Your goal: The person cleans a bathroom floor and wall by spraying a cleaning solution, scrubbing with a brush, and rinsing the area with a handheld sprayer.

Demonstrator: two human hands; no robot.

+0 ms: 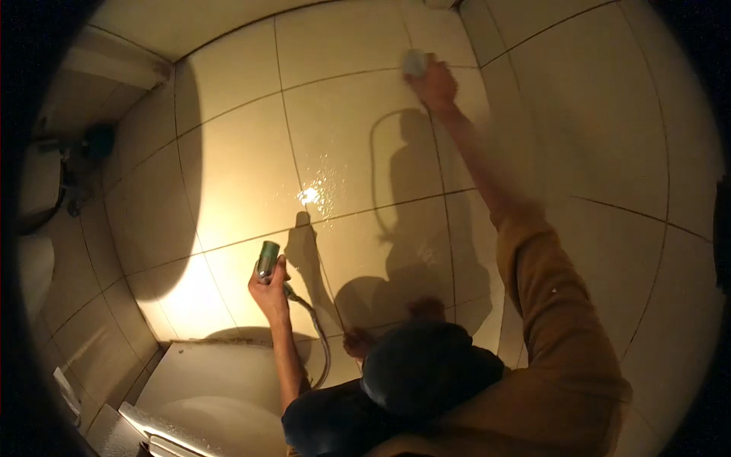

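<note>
My left hand [270,288] is closed around a green and silver hand sprayer [268,260], with its flexible hose [321,343] curving down beside my forearm. At the upper right, my right hand [436,85] grips a pale, rounded object [414,63], blurred; whether it is a sponge or something else I cannot tell. That object is at or just above the tiled surface [342,137]. Wet droplets glisten around a bright reflection on the tiles between my hands. My bent knees and bare feet show at the bottom.
A pale toilet-like fixture [211,371] with a shiny metal edge stands at the lower left. Tiled walls rise at the right and left. Dark pipe fittings and a teal round object [99,141] are at the far left. Shadows of my body cross the tiles.
</note>
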